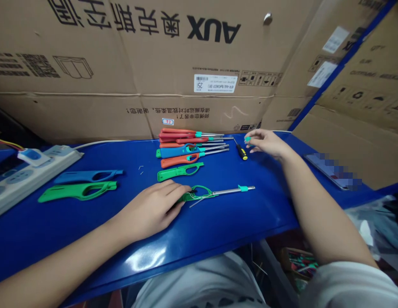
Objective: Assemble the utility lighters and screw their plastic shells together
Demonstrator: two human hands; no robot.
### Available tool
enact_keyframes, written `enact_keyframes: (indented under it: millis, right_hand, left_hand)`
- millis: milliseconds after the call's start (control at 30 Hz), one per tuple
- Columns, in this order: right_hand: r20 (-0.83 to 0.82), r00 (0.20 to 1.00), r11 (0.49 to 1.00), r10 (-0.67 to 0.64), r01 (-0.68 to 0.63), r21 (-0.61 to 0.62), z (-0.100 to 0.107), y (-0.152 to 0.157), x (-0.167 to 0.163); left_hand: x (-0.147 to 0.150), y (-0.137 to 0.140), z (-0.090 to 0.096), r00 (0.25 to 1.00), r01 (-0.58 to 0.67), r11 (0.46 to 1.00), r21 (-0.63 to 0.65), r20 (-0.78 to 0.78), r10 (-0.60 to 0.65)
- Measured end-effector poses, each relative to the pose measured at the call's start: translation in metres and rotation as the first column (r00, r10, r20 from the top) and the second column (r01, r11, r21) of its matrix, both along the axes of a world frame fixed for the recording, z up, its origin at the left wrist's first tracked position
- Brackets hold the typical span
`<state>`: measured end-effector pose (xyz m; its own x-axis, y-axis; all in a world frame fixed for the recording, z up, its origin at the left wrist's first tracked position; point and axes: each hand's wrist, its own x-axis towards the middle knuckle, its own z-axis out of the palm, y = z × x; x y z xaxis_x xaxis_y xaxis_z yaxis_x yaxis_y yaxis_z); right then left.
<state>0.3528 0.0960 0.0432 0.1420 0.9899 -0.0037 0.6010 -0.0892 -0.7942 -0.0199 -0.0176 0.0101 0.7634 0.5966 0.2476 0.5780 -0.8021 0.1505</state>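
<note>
My left hand [158, 203] is closed around the handle of a green long-nosed lighter [203, 190], whose insides partly show. Its metal tube [227, 191] points right and carries a teal sleeve [243, 188] near the tip. A thin metal rod [197, 202] lies just below the trigger loop. Farther back, my right hand [269, 143] pinches a small teal plastic piece [247, 140] between thumb and fingers. Close by on its left lies a yellow-and-black screwdriver [241, 152]. A loose green handle shell [179, 171] rests behind my left hand.
Several red, orange and blue lighters [181, 149] are stacked against the cardboard wall [173, 77]. Blue [86, 176] and green [77, 191] handle shells lie left, beside a power strip [32, 173]. A phone [328, 170] lies at right; a parts box [299, 263] stands below the table edge.
</note>
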Motion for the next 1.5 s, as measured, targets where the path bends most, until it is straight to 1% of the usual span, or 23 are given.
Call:
enact_keyframes:
  millis: [33,100,133,200,267,367,467,533,600,700,800,900,933,1000,1067,1100,1233,1300,1400,1500]
  right_hand:
    - [-0.127,0.988,0.996,0.090,-0.092,-0.016,-0.001,-0.003,-0.009]
    - [-0.292,0.929,0.964,0.228,-0.257,-0.062,-0.005,-0.009,-0.025]
    - [-0.331,0.907,0.948,0.261,-0.306,-0.090,-0.008,-0.012,-0.032]
    - [-0.374,0.881,0.919,0.291,-0.365,-0.145,-0.014,-0.016,-0.044]
    - [-0.375,0.872,0.892,0.314,-0.406,-0.199,-0.019,-0.019,-0.052]
    - [-0.273,0.879,0.861,0.392,-0.455,-0.228,-0.020,-0.022,-0.058]
    - [-0.087,0.874,0.850,0.478,-0.485,-0.206,-0.017,-0.026,-0.057]
    - [0.066,0.846,0.838,0.530,-0.510,-0.193,-0.015,-0.027,-0.055]
    - [0.215,0.795,0.823,0.567,-0.542,-0.167,-0.014,-0.027,-0.051]
    - [0.365,0.727,0.804,0.581,-0.582,-0.121,-0.013,-0.027,-0.047]
    - [0.426,0.687,0.794,0.589,-0.589,-0.148,-0.010,-0.028,-0.044]
    - [0.437,0.655,0.774,0.616,-0.608,-0.180,-0.008,-0.029,-0.045]
    - [0.433,0.653,0.766,0.622,-0.621,-0.164,-0.008,-0.030,-0.046]
    - [0.405,0.662,0.748,0.631,-0.657,-0.091,-0.010,-0.031,-0.050]
    - [0.354,0.668,0.715,0.655,-0.699,-0.004,-0.013,-0.033,-0.057]
    - [0.331,0.660,0.689,0.674,-0.723,0.037,-0.015,-0.034,-0.061]
    - [0.286,0.560,0.536,0.777,-0.828,0.165,-0.024,-0.042,-0.079]
    - [0.266,0.521,0.478,0.811,-0.853,0.210,-0.028,-0.047,-0.087]
    - [0.259,0.484,0.435,0.836,-0.872,0.225,-0.031,-0.052,-0.094]
    - [0.275,0.462,0.415,0.843,-0.885,0.213,-0.033,-0.055,-0.099]
  left_hand:
    - [0.001,0.000,0.001,1.000,-0.002,1.000,-0.001,-0.005,0.002]
    - [0.002,0.000,0.002,1.000,-0.008,1.000,-0.011,-0.012,0.007]
    - [0.002,0.000,0.002,1.000,-0.012,1.000,-0.021,-0.012,0.012]
    - [0.003,0.000,0.001,1.000,-0.020,0.999,-0.040,-0.004,0.020]
    - [0.003,0.000,0.000,1.000,-0.027,0.998,-0.053,0.007,0.027]
    - [0.002,0.001,-0.002,0.999,-0.036,0.997,-0.064,0.020,0.038]
    - [0.002,0.001,-0.003,0.997,-0.055,0.995,-0.084,0.045,0.058]
    - [0.003,0.002,-0.003,0.995,-0.068,0.992,-0.103,0.070,0.075]
    - [0.003,0.002,-0.004,0.992,-0.081,0.989,-0.123,0.091,0.092]
    - [0.003,0.002,-0.005,0.988,-0.091,0.985,-0.150,0.112,0.109]
    - [0.003,0.002,-0.005,0.985,-0.087,0.982,-0.165,0.133,0.110]
    - [0.003,0.002,-0.006,0.984,-0.088,0.981,-0.173,0.139,0.113]
    - [0.003,0.002,-0.006,0.983,-0.089,0.981,-0.174,0.141,0.114]
    - [0.004,0.002,-0.006,0.982,-0.091,0.980,-0.176,0.145,0.117]
    - [0.005,0.001,-0.005,0.981,-0.092,0.979,-0.182,0.150,0.121]
    - [0.006,0.001,-0.005,0.980,-0.095,0.978,-0.187,0.152,0.125]
    - [0.007,-0.001,-0.004,0.975,-0.116,0.971,-0.208,0.161,0.151]
    - [0.008,-0.002,-0.003,0.973,-0.121,0.969,-0.214,0.170,0.159]
    - [0.009,-0.002,-0.003,0.969,-0.126,0.967,-0.224,0.181,0.168]
    - [0.009,-0.002,-0.004,0.964,-0.132,0.964,-0.231,0.197,0.179]
